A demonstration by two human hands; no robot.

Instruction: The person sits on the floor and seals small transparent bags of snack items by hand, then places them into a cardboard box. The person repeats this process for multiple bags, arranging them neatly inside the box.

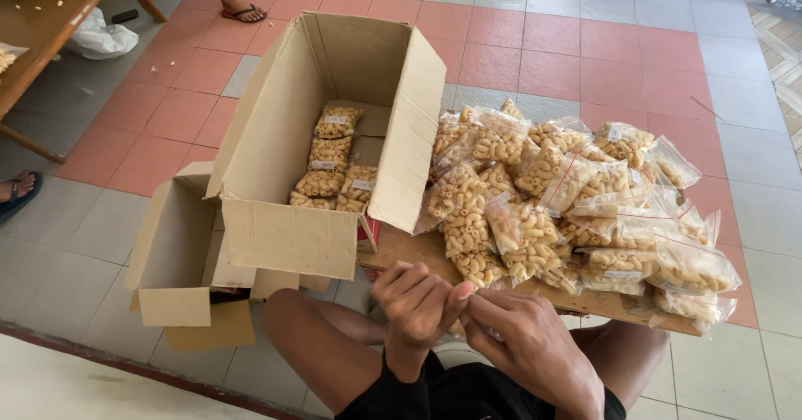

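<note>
My left hand (pixel 415 301) and my right hand (pixel 528 341) meet close to my body above my knees, fingers curled together on a small clear bag (pixel 493 333) that is almost hidden between them. Just beyond them lies a pile of clear bags of curled pasta-like snacks (pixel 568 207) on a wooden board (pixel 401 249). To the left stands a large open cardboard box (pixel 334 136) with several of the same bags (pixel 334 169) stacked inside on its floor.
A smaller open cardboard box (pixel 175 257) sits at the front left of the big one. A wooden table (pixel 42 31) with green trays is at the far left. Other people's sandalled feet (pixel 242 10) rest on the tiled floor.
</note>
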